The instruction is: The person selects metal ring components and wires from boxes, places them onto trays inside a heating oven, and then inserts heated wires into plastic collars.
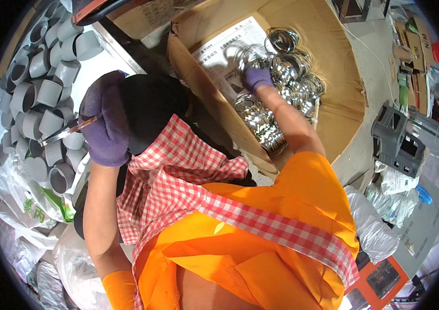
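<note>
My left hand (104, 121), in a purple glove, is closed on a thin shiny metal ring (67, 133) that shows nearly edge-on. It is held above my lap, in front of a heap of grey plastic sleeves (49, 94). My right hand (258, 79), also gloved in purple, reaches into an open cardboard box (344, 85). It touches a pile of shiny metal rings (286, 70) there. Blurred rings (244, 56) show just beyond its fingers. Those fingers are mostly hidden among the rings, so their grip is unclear.
Printed paper (235, 39) lines part of the box. The grey sleeves lie on clear plastic sheeting (2, 178) at the left. On the right are a dark grey plastic housing (398, 137), plastic bags (372, 222) and an orange-framed item (380, 281). A red-checked apron (170, 178) covers my lap.
</note>
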The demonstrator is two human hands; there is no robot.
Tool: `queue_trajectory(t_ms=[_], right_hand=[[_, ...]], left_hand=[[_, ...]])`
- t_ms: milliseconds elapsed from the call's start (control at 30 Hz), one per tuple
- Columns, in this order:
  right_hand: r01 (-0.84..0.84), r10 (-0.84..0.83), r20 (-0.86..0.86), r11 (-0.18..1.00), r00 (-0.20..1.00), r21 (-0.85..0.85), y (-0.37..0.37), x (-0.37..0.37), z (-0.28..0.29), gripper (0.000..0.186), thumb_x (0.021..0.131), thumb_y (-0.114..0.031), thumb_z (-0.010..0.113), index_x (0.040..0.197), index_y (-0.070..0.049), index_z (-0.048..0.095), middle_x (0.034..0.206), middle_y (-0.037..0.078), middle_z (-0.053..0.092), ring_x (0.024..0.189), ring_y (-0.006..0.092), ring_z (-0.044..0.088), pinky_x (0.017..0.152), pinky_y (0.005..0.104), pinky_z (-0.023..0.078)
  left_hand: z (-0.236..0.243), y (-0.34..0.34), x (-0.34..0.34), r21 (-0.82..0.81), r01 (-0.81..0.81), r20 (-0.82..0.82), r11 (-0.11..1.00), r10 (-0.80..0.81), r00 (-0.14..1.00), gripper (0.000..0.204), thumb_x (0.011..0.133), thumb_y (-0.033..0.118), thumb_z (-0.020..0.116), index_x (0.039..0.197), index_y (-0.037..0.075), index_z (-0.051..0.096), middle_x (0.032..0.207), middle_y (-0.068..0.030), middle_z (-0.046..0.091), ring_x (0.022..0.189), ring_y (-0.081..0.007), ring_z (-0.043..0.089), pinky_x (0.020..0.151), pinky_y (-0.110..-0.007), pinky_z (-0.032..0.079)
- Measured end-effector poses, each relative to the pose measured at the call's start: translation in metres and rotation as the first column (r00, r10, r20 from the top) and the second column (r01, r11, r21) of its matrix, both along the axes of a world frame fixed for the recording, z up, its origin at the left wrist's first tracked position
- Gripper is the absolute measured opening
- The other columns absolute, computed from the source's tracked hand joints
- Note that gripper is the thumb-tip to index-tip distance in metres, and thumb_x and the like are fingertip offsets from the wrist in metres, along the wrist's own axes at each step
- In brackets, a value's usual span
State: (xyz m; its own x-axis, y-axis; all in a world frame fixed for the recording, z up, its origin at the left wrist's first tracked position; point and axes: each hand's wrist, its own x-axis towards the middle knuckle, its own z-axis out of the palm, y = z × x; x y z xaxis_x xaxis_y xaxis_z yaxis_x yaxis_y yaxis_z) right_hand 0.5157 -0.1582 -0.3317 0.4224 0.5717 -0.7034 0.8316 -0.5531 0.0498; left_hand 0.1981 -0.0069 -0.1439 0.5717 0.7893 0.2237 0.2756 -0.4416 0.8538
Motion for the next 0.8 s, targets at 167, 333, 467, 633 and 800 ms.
queue_trajectory(t_ms=[167, 333, 467, 633, 800], right_hand=[[-0.130, 0.130, 0.020, 0.991, 0.991, -0.032, -0.051, -0.043, -0.075, 0.036, 0.080, -0.023, 0.052, 0.111, -0.006, 0.059, 0.115, 0.014, 0.059, 0.106, 0.0289, 0.057, 0.086, 0.0414, 0.046], [-0.041, -0.003, -0.118, 0.930, 0.993, -0.366, -0.050, -0.048, -0.114, 0.055, 0.081, -0.027, 0.050, 0.129, -0.002, 0.043, 0.132, 0.018, 0.043, 0.122, 0.0287, 0.044, 0.100, 0.0401, 0.035], [0.054, -0.068, -0.046, 0.965, 0.997, -0.256, -0.054, -0.056, -0.120, 0.058, 0.083, -0.031, 0.046, 0.131, 0.000, 0.039, 0.135, 0.019, 0.039, 0.126, 0.0287, 0.038, 0.103, 0.0390, 0.031], [0.500, -0.490, 0.102, 0.855, 0.866, -0.138, -0.063, -0.067, -0.165, 0.052, 0.091, -0.030, 0.035, 0.137, -0.006, 0.033, 0.140, 0.012, 0.035, 0.130, 0.0251, 0.033, 0.104, 0.0397, 0.028], [0.815, -0.842, -0.090, 0.481, 0.532, 0.324, -0.070, -0.082, -0.169, 0.052, 0.093, -0.038, 0.032, 0.131, -0.002, 0.041, 0.131, 0.020, 0.044, 0.122, 0.0287, 0.043, 0.096, 0.0367, 0.037]], left_hand=[[-0.004, 0.000, -0.009, 0.087, -0.009, 0.027, 0.996, 0.007, 1.000, 0.026, 0.092, 0.011, 0.039, 0.106, -0.005, 0.056, 0.101, -0.0141, 0.061, 0.096, -0.0214, 0.056, 0.088, -0.032, 0.042], [0.001, -0.004, -0.008, 0.078, -0.021, 0.034, 0.997, 0.018, 0.999, 0.026, 0.092, 0.013, 0.041, 0.105, -0.004, 0.056, 0.102, -0.0140, 0.061, 0.097, -0.0220, 0.057, 0.089, -0.032, 0.041], [0.003, -0.004, -0.007, 0.072, -0.051, 0.022, 0.996, 0.050, 0.999, 0.025, 0.090, 0.010, 0.042, 0.102, -0.005, 0.058, 0.097, -0.0147, 0.062, 0.091, -0.0222, 0.059, 0.085, -0.032, 0.043], [0.004, -0.005, -0.007, 0.017, -0.054, -0.012, 0.998, 0.054, 0.998, 0.027, 0.092, 0.015, 0.042, 0.103, -0.003, 0.058, 0.101, -0.0135, 0.062, 0.096, -0.0218, 0.057, 0.088, -0.032, 0.041], [0.005, -0.006, -0.011, 0.007, -0.071, -0.060, 0.997, 0.071, 0.996, 0.027, 0.092, 0.015, 0.042, 0.103, -0.003, 0.058, 0.102, -0.0135, 0.062, 0.095, -0.0211, 0.057, 0.088, -0.032, 0.041]])
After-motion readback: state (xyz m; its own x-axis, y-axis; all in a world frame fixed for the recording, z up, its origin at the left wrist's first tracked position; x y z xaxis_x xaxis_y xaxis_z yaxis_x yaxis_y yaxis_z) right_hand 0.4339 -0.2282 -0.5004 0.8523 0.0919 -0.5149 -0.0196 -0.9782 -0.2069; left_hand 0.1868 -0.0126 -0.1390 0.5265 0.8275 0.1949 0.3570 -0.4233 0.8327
